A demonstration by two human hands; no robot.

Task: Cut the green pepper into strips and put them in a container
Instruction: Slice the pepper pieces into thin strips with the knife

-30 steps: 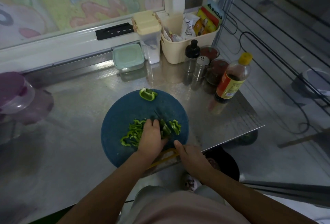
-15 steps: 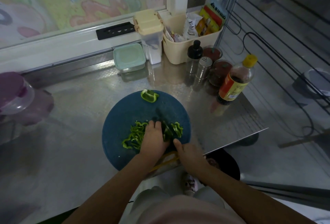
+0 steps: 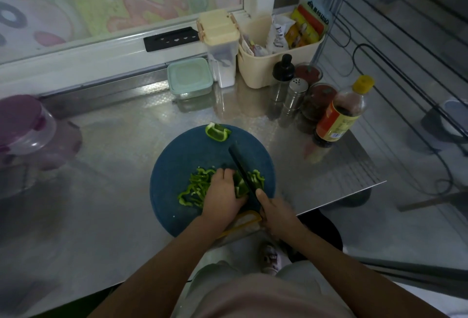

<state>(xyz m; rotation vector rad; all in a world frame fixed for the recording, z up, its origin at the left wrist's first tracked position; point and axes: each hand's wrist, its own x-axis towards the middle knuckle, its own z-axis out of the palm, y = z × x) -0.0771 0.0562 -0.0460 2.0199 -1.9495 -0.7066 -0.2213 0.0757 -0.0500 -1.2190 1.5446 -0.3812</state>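
A round blue cutting board (image 3: 177,163) lies on the steel counter. My left hand (image 3: 222,196) presses down on a green pepper piece (image 3: 239,186) near the board's middle. My right hand (image 3: 276,212) grips a dark knife (image 3: 240,165), whose blade stands on the pepper just right of my left fingers. Cut green strips (image 3: 195,186) lie left of my left hand, and a few more strips (image 3: 258,178) lie right of the blade. Another uncut pepper chunk (image 3: 217,133) rests at the board's far edge. A pale green lidded container (image 3: 188,77) sits at the back.
A cream caddy (image 3: 266,67) of packets, a tall canister (image 3: 220,46), shakers (image 3: 295,95), jars and a sauce bottle (image 3: 339,112) crowd the back right. A purple-lidded jar (image 3: 22,125) stands at the left. The counter's edge (image 3: 354,191) ends right of the board.
The knife has lifted and shifted along the pepper; its blade now shows plainly above the strips. My left hand stays on the pepper piece.
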